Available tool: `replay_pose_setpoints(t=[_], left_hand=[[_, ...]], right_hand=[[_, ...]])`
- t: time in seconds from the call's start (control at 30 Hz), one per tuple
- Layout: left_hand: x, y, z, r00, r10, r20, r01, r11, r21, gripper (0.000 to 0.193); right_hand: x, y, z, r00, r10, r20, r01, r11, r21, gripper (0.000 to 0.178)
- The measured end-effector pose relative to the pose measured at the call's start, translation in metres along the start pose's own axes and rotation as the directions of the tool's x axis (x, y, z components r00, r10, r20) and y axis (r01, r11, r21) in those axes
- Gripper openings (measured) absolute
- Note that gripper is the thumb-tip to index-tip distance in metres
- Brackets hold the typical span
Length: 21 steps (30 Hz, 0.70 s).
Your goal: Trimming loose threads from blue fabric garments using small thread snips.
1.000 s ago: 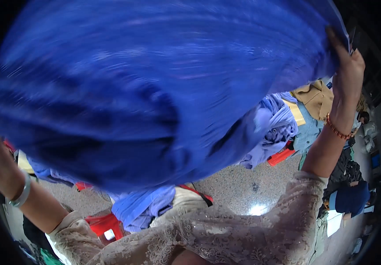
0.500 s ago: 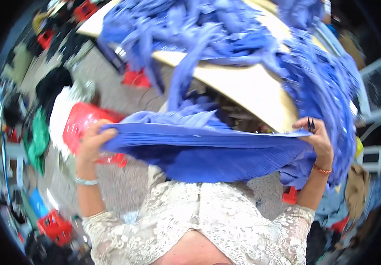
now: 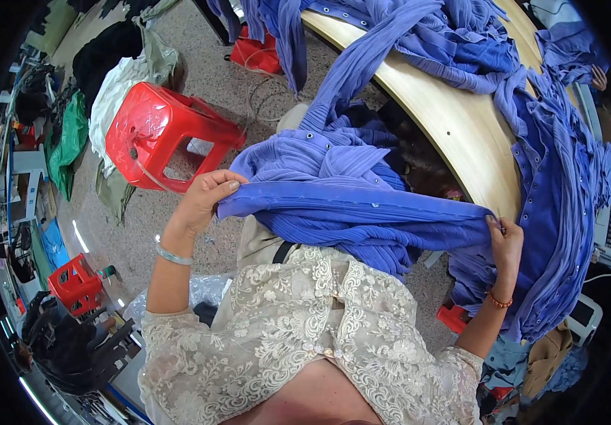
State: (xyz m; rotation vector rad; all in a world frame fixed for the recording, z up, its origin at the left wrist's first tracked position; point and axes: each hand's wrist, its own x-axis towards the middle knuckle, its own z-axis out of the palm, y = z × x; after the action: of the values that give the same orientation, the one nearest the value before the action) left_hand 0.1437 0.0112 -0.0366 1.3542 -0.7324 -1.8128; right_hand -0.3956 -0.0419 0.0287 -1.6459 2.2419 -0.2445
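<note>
Head view, with its middle as the dial's centre: the violet-blue garment (image 3: 373,202), flung high and blurred across the view a second earlier, had come down over the person's lap. Half a second before, its body still swung as one broad, dark sheet; now it had bunched into folds under a nearly straight edge. For the work in hand, that seemed to mean the shaking was over and the edge lay ready to be handled or looked over.

The left hand (image 3: 205,202), at 9 o'clock, pinched one end of that edge with its thumb on top; the right hand (image 3: 507,244), at 3 o'clock, gripped the other end between thumb and fingers.

The held edge was a smooth, flat band with small pale dots, while the cloth beneath looked soft and finely ribbed. At 2 o'clock curved the pale, smooth tabletop (image 3: 454,127), its rim dark. Similar ribbed garments (image 3: 560,212) hung in a thick swag at 3 o'clock, dotted with round metallic rings. A glossy red plastic stool (image 3: 143,134) leaned at 10 o'clock above the speckled floor (image 3: 167,227). At 6 o'clock spread the cream lace blouse (image 3: 284,304), raised flowers over sheer mesh.
</note>
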Motion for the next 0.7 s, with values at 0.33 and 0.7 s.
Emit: replay_pose_setpoints(t=[0.33, 0.7], left_hand=[[0.039, -0.01, 0.002, 0.994, 0.09, -0.056, -0.088, 0.995, 0.041, 0.018], [0.035, -0.011, 0.007, 0.987, 0.152, -0.056, -0.154, 0.988, -0.022, 0.023]], right_hand=[[-0.005, 0.015, -0.01, 0.983, 0.104, -0.148, -0.115, 0.991, -0.071, 0.023], [-0.028, -0.112, 0.052, 0.814, -0.56, -0.154, 0.58, 0.773, 0.257, 0.011]])
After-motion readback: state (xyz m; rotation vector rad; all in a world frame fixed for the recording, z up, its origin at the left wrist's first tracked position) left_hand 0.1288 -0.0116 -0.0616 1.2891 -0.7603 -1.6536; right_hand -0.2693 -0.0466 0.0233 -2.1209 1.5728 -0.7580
